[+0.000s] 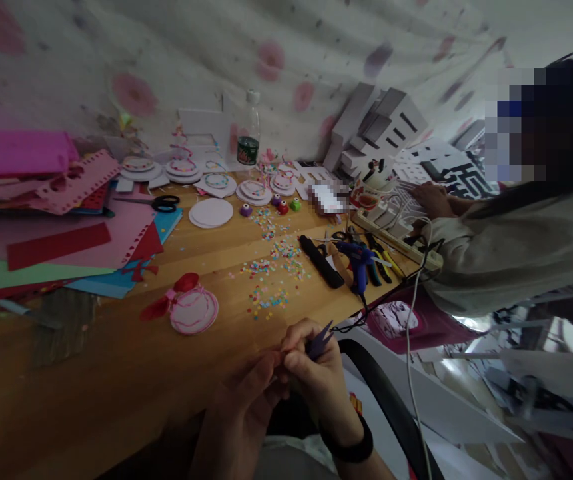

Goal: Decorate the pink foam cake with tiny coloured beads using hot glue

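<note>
My left hand (249, 393) and my right hand (319, 370) meet above my lap at the table's front edge, fingertips touching. A purple piece with pointed ends (320, 341) sticks out from my closed right hand; it looks like cut paper or ribbon, but I cannot tell which. My left fingers are pinched together, and what is between them is hidden. Ahead on the wooden table (131, 353) lies a round pink-edged disc (194, 310) with a red bow-like piece (185, 283) at its top. Small colourful confetti dots (269, 300) are scattered beyond my hands.
Coloured paper sheets (66, 233) and black scissors (165, 203) lie left. White discs (210, 212), some with beaded bracelets, and a bottle (248, 137) stand at the back. Right are a blue glue gun (359, 260), pliers (391, 263), a power strip (391, 237) and another person's sleeve (506, 253).
</note>
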`<state>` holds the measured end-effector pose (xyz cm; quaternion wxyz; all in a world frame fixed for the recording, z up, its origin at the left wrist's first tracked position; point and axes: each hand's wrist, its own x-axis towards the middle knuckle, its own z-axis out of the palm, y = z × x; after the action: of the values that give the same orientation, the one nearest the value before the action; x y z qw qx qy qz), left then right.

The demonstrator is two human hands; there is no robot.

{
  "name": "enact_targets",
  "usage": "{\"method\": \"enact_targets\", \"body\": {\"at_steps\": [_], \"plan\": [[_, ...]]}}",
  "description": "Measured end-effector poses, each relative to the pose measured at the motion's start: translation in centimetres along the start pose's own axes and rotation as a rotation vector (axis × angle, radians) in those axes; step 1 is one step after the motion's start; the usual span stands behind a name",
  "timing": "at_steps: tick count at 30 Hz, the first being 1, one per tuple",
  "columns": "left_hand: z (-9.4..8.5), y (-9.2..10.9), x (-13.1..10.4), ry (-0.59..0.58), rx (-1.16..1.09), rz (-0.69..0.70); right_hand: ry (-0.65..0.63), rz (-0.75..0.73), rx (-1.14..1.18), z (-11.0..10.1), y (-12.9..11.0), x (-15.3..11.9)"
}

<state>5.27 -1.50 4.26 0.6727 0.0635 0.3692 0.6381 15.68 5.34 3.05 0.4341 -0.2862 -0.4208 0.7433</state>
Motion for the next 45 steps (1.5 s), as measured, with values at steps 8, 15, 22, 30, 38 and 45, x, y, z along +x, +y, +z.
{"method": "enact_targets", "body": {"at_steps": [8,15,22,30,38,45], "plan": [[0.3,-0.1,-0.4,-0.016,-0.188,-0.165,-0.047,-0.092,-0.079,0.1,-0.6,0.2],[0.4,-0.7,-0.7,-0.068,-0.17,-0.127,-0.047,-0.159,-0.056,1.1,-1.2,-0.2],[0.7,-0.2,-1.0,-0.086,-0.143,-0.112,0.019,-0.229,-0.133,1.2,-1.5,-0.6],[0.9,-0.3,-1.3,-0.097,-0.113,-0.069,0.075,-0.239,-0.16,1.1,-1.2,-1.1],[1.0,-0.5,-1.3,-0.063,-0.128,-0.048,0.075,-0.345,-0.281,0.8,-0.9,-1.2],[0.9,-0.4,-1.3,-0.072,-0.107,-0.052,0.083,-0.276,-0.16,1.4,-0.8,-1.8]]}}
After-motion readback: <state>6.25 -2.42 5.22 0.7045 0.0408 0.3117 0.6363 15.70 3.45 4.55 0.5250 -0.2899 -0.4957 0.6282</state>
